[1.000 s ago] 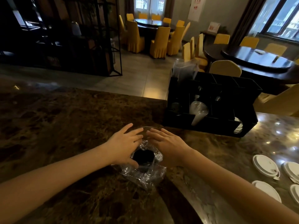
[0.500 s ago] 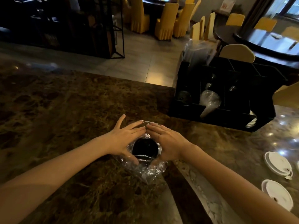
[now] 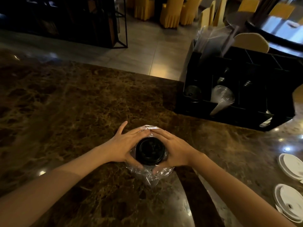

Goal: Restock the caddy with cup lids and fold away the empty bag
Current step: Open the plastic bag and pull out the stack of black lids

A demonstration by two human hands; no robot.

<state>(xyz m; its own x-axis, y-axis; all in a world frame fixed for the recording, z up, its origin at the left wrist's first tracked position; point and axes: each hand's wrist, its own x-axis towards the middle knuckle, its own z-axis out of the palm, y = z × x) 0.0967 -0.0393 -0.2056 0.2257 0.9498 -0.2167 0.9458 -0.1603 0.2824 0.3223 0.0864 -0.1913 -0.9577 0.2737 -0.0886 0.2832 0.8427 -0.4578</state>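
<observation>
A stack of black cup lids (image 3: pixel 150 151) sits in a clear plastic bag (image 3: pixel 153 176) on the brown marble counter (image 3: pixel 73 115). My left hand (image 3: pixel 122 147) wraps the stack from the left, and my right hand (image 3: pixel 174 150) wraps it from the right. The fingertips of both meet at the far side and both thumbs curl round the near side. The black caddy (image 3: pixel 246 95) stands at the back right, apart from my hands, with clear cups (image 3: pixel 221 98) and more black lids (image 3: pixel 193 92) in its compartments.
Two white lids (image 3: pixel 291 166) (image 3: pixel 288 202) lie on the counter at the right edge. Clear plastic sleeves (image 3: pixel 211 38) stick up from the caddy's back corner. Beyond the counter's far edge are a tiled floor, a dark shelf and yellow-covered chairs.
Both hands have closed in round the bagged lid stack, from flat and spread to wrapping it. The camera has tilted down and closer.
</observation>
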